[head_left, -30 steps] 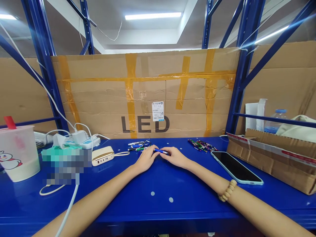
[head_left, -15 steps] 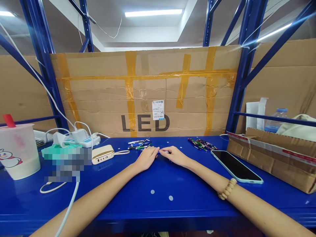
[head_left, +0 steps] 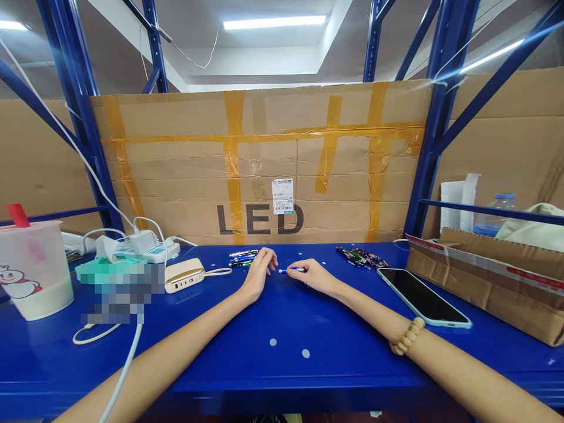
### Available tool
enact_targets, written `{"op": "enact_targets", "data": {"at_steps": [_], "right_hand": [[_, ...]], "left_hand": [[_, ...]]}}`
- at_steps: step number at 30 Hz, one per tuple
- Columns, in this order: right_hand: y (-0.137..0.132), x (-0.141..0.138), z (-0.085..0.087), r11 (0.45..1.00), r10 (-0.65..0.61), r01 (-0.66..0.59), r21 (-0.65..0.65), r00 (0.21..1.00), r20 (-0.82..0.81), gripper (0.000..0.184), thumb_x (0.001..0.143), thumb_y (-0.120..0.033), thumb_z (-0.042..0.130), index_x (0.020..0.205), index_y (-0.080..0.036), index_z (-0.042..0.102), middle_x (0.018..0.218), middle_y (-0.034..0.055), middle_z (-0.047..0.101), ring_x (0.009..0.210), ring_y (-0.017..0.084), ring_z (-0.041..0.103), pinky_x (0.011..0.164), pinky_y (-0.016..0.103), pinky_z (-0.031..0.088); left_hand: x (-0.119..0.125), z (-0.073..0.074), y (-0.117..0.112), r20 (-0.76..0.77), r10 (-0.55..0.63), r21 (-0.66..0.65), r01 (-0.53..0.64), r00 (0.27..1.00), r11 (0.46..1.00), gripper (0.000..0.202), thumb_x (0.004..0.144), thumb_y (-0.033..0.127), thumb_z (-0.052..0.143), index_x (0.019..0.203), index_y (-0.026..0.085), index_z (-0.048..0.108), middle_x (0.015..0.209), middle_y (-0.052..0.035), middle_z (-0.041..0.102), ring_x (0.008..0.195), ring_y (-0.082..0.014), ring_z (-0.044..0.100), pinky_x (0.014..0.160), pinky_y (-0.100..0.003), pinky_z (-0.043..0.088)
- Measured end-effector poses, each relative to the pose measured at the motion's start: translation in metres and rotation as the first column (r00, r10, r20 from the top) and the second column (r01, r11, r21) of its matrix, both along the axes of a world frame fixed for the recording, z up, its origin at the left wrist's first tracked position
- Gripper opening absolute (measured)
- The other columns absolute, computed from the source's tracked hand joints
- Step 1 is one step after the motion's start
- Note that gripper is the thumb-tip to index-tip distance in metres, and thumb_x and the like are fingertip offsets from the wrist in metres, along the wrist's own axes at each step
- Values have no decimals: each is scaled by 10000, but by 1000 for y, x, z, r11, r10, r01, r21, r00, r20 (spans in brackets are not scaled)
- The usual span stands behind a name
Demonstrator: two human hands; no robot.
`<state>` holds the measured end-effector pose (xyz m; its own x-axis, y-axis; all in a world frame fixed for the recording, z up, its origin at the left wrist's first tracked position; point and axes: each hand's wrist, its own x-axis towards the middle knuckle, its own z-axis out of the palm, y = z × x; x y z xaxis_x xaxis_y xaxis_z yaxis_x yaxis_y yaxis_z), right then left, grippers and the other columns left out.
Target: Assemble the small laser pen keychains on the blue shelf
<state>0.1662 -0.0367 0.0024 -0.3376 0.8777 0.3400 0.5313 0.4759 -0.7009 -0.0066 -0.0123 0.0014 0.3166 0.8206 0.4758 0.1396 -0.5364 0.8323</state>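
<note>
A short blue pen barrel with a silver end (head_left: 291, 270) is pinched in my right hand (head_left: 312, 276), its tip pointing left. My left hand (head_left: 259, 275) rests on the blue shelf top (head_left: 282, 335) with its fingers apart and nothing in them. Its fingertips lie just right of and close to a small pile of blue, black and green pens (head_left: 242, 257). A second pile of green and red pen parts (head_left: 359, 257) lies to the right of my right hand. A beaded bracelet (head_left: 408, 336) circles my right wrist.
A black phone in a pale case (head_left: 423, 298) lies right of my hands, before an open cardboard box (head_left: 484, 282). Left stand a cream power bank (head_left: 184, 275), a power strip with white plugs (head_left: 150, 252), a pixelated patch (head_left: 118, 292) and a plastic cup (head_left: 35, 271). White cables (head_left: 121, 376) trail forward.
My left hand has moved away from my right hand, leftward toward the pen pile, and no longer touches the blue pen. That pen now shows clearly in my right hand's fingers.
</note>
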Motion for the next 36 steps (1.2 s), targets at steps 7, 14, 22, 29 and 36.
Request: {"op": "enact_targets", "data": {"at_steps": [7, 14, 22, 29, 36], "right_hand": [[-1, -1, 2, 999, 1, -1, 36, 1000, -4, 373, 794, -436, 483, 822, -136, 703, 817, 38, 656, 707, 152, 516, 602, 238, 373], [-5, -2, 5, 1000, 4, -5, 22, 1000, 6, 356, 791, -432, 497, 815, -146, 707, 830, 35, 670, 739, 167, 543, 624, 244, 391], [-3, -2, 2, 1000, -1, 1, 17, 1000, 7, 331, 788, -411, 511, 821, -148, 708, 817, 31, 670, 732, 167, 546, 642, 252, 395], [0, -1, 0, 1000, 19, -19, 14, 1000, 1, 336, 779, -416, 523, 847, -144, 706, 863, 45, 681, 766, 177, 565, 679, 260, 410], [2, 0, -2, 1000, 23, -23, 17, 1000, 4, 331, 773, -416, 534, 843, -142, 706, 846, 48, 682, 747, 174, 562, 675, 263, 412]], "left_hand": [[3, -4, 5, 154, 16, -126, 4, 988, 992, 288, 823, 416, 314, 722, 182, 448, 664, 2, 507, 571, -114, 499, 507, -212, 367], [3, -5, 6, 188, 60, -172, -27, 980, 985, 241, 792, 374, 343, 699, 184, 459, 637, 14, 502, 547, -108, 484, 494, -211, 346], [3, -4, 4, 177, 56, -178, -24, 983, 984, 228, 785, 352, 347, 683, 184, 463, 631, 14, 504, 547, -109, 482, 492, -210, 341], [3, -3, 3, 172, 61, -186, -28, 983, 982, 228, 788, 344, 349, 685, 181, 470, 639, 9, 507, 553, -108, 478, 495, -210, 340], [3, -3, 3, 171, 56, -195, -22, 984, 981, 246, 793, 365, 355, 687, 179, 475, 649, 7, 510, 559, -110, 473, 497, -212, 337]]}}
